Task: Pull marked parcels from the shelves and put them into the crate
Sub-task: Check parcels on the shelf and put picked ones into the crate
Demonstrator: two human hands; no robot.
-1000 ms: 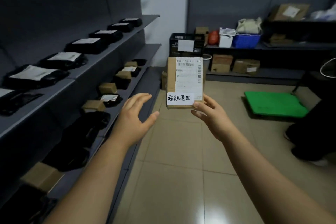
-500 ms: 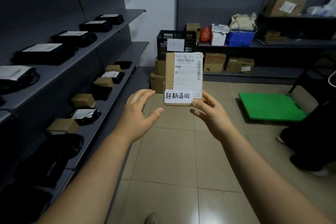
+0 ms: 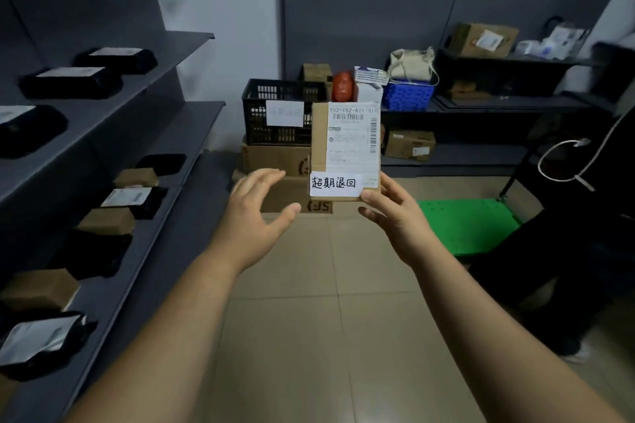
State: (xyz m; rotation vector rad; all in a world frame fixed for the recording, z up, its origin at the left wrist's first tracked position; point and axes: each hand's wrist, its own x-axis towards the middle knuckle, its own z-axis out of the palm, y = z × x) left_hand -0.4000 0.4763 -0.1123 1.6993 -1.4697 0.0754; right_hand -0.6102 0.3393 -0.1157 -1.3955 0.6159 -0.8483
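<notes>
My right hand (image 3: 395, 216) holds a small cardboard parcel (image 3: 345, 148) upright by its lower right corner; the parcel carries a shipping label and a white handwritten sticker along its bottom. My left hand (image 3: 256, 213) hovers open just left of the parcel, fingers spread, not touching it. Straight ahead, a black plastic crate (image 3: 271, 113) with a white paper on its front sits on stacked cardboard boxes (image 3: 271, 158). Grey shelves (image 3: 154, 134) on the left carry black bags and small brown boxes.
A green platform trolley (image 3: 467, 227) lies on the tiled floor at right. A person in dark clothes (image 3: 577, 223) stands at the right edge. Back shelves (image 3: 488, 106) hold a blue basket, cartons and a bag.
I have moved forward along the shelves; the crate and stacked boxes appear closer and larger. The parcel stays in my right hand, and my left hand remains open beside it.
</notes>
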